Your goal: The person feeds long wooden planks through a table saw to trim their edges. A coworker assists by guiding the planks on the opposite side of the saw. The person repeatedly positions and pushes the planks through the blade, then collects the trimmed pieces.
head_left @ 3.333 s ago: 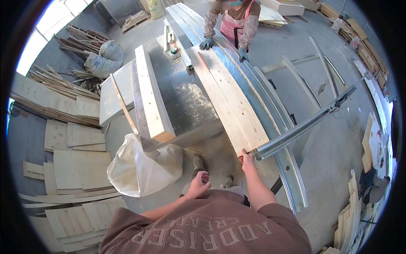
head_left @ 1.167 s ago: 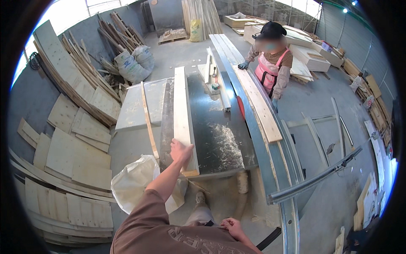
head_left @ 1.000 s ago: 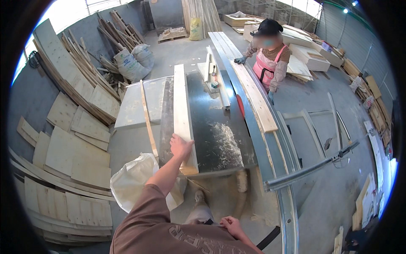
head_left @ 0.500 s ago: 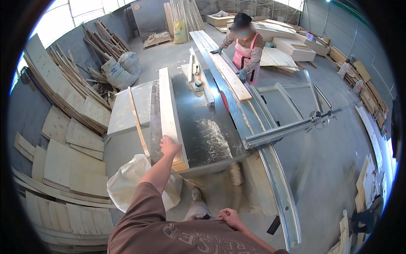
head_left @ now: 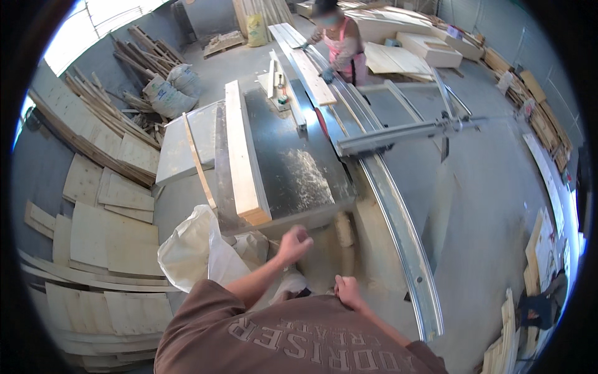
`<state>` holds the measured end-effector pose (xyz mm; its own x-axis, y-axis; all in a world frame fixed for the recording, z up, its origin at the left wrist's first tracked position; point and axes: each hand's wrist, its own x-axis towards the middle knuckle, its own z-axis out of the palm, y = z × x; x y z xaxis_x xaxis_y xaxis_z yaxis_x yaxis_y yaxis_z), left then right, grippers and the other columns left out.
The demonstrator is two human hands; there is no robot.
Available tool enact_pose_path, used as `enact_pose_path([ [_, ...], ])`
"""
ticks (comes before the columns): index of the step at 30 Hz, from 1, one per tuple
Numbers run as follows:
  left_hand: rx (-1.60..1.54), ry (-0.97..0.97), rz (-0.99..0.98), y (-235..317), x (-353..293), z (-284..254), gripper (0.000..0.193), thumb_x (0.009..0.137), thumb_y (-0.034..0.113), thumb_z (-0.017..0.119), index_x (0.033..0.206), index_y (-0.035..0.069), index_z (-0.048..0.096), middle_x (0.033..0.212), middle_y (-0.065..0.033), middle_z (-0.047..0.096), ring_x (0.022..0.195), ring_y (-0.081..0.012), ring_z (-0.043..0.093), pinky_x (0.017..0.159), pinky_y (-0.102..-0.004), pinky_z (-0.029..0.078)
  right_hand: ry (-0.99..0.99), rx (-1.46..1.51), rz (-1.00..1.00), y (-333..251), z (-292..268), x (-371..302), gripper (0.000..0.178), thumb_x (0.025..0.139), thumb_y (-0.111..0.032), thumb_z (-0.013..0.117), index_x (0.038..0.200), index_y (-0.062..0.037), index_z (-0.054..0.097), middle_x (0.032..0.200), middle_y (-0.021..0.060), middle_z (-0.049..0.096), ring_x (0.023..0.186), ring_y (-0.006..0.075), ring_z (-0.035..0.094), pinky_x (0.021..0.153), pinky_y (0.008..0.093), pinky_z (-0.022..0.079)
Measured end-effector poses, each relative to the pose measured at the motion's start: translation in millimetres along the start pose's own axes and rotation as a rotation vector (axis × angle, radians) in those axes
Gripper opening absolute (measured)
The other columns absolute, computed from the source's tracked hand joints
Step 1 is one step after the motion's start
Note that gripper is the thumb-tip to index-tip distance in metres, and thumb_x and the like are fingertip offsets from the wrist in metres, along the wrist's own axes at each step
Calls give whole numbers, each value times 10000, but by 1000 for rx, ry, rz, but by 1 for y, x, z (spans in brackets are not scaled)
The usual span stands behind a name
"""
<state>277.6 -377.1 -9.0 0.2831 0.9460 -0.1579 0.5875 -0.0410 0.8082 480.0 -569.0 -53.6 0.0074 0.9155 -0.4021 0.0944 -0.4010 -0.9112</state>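
Note:
My left hand (head_left: 294, 245) hangs just off the near edge of the saw table (head_left: 280, 217), fingers loosely bent, nothing visible in them. Close to it on the table lies a thick stack of long pale boards (head_left: 244, 156), near end facing me; no hand touches it. My right hand (head_left: 347, 290) is curled closed in front of my shirt; whatever it holds, if anything, is hidden. Across the table, a co-worker (head_left: 339, 47) in a pink apron rests gloved hands on a long board (head_left: 311, 75) along the sliding rail. A red blade guard (head_left: 321, 122) shows beside that board.
A white sack (head_left: 196, 246) stands below the table's near left corner. A metal rail (head_left: 395, 230) runs toward me on the right, with a crossbar frame (head_left: 398, 136) jutting out. Wood sheets (head_left: 112, 240) line the left wall. Another person (head_left: 541, 305) is at far right.
My left hand has let go of the board stack and drawn back toward me, to the right. The co-worker's board and the crossbar frame have shifted in view as my head moved.

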Motion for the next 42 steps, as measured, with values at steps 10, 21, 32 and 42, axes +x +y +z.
enact_pose_path([
  [10, 32, 167, -98, -120, -155, 58, 292, 899, 82, 650, 1176, -9, 655, 1033, -142, 719, 735, -170, 688, 609, -355, 562, -49, 257, 99, 74, -22, -5, 206, 742, 89, 449, 742, -19, 624, 643, 83, 616, 548, 152, 553, 527, 297, 462],
  [21, -916, -523, -744, -104, -168, 107, 263, 984, 158, 553, 967, -28, 739, 923, -115, 731, 860, -171, 665, 799, -282, 518, -187, 712, 314, 93, -43, -25, 177, 895, -92, 441, 748, -83, 540, 508, -20, 385, 382, 108, 328, 512, 345, 454],
  [32, -830, -568, -826, -83, -176, 101, 372, 905, 383, 624, 742, 49, 632, 660, -76, 611, 590, -203, 568, 595, -337, 474, -236, 738, 324, 109, -48, -37, 299, 916, -146, 424, 617, -144, 417, 488, -19, 359, 379, 114, 299, 511, 334, 439],
  [42, -783, -535, -786, -94, -181, 104, 385, 922, 351, 620, 690, 44, 617, 572, -5, 460, 533, -152, 436, 568, -314, 381, -261, 733, 330, 111, -41, -39, 299, 913, -139, 415, 614, -139, 413, 484, -19, 347, 380, 116, 287, 502, 329, 423],
])
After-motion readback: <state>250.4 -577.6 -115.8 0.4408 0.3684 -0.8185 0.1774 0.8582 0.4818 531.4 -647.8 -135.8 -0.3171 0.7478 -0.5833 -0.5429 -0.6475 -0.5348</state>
